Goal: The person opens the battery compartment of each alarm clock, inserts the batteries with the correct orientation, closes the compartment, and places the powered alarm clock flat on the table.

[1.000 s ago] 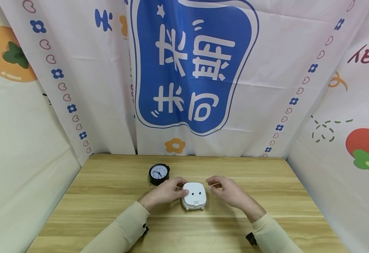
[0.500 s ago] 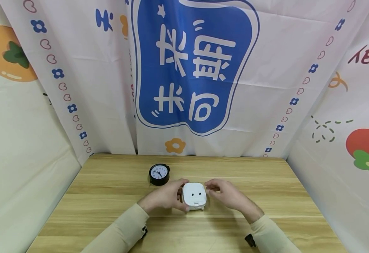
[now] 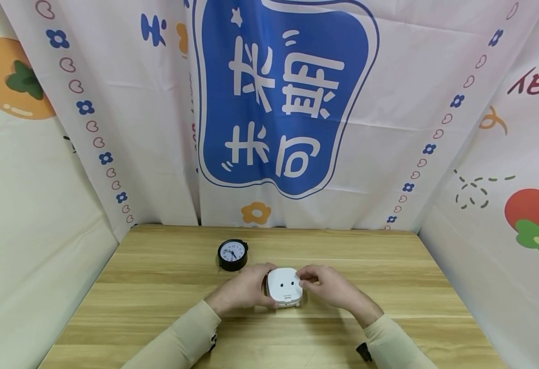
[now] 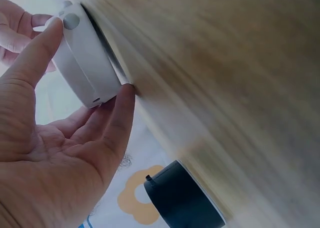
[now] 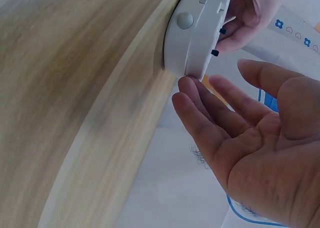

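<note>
A small white rounded-square case [image 3: 284, 285] stands on the wooden table, with two black dots on its lid, a latch at the front and little round feet. My left hand [image 3: 246, 288] grips it from the left, thumb at the front corner and fingers round the back. In the left wrist view the thumb of the left hand [image 4: 65, 138] lies by a round foot of the case [image 4: 85, 56]. At the right side, the fingertips of my right hand [image 3: 331, 288] meet the lid's edge. The right wrist view shows that hand [image 5: 260, 133] with loosely bent fingers, a fingertip at the case's [image 5: 195, 38] seam.
A round black alarm clock [image 3: 232, 254] stands behind and left of the case; its dark side [image 4: 182, 198] shows in the left wrist view. Beyond the wooden table [image 3: 158, 287] hang printed cloths [image 3: 278, 102] at the back and sides.
My left thumb has moved from the lid to the case's front corner, and the hand now grips its left side. My right hand has come left to the lid's edge. The case has shifted slightly.
</note>
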`<state>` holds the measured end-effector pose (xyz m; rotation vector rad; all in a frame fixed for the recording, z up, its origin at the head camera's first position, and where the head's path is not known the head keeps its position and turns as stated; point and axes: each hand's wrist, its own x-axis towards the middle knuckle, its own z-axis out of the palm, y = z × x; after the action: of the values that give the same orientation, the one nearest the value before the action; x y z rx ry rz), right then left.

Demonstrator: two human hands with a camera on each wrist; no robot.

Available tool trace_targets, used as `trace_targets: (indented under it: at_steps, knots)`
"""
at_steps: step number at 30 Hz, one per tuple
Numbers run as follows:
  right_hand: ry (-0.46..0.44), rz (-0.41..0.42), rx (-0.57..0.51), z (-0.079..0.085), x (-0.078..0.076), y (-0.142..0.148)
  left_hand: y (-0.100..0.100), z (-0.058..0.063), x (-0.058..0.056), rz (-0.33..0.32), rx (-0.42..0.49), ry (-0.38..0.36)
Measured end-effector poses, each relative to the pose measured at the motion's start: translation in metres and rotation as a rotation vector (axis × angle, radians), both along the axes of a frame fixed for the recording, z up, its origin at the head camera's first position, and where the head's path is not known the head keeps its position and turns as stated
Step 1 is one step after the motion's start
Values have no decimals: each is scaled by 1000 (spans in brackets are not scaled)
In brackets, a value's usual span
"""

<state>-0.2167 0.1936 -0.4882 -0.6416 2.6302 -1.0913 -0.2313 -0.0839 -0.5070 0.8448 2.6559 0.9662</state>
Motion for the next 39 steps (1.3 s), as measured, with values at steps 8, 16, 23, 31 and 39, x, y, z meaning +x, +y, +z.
trace_targets:
  at_steps: [8, 16, 23, 31, 39]
  knots:
    - [85, -25, 112, 4, 2, -6, -5, 3, -3, -71, -65, 44]
    - [349, 145, 291, 4, 5, -9, -14, 4, -11, -190, -158, 126]
    - [517, 253, 372, 3, 6, -14, -16, 3, -15, -242, -214, 194]
    - [569, 286, 444, 1, 7, -22, -16, 5, -15, -256, -229, 205]
    - [674, 294, 585, -1, 8, -33, -15, 6, -15, -256, -222, 210]
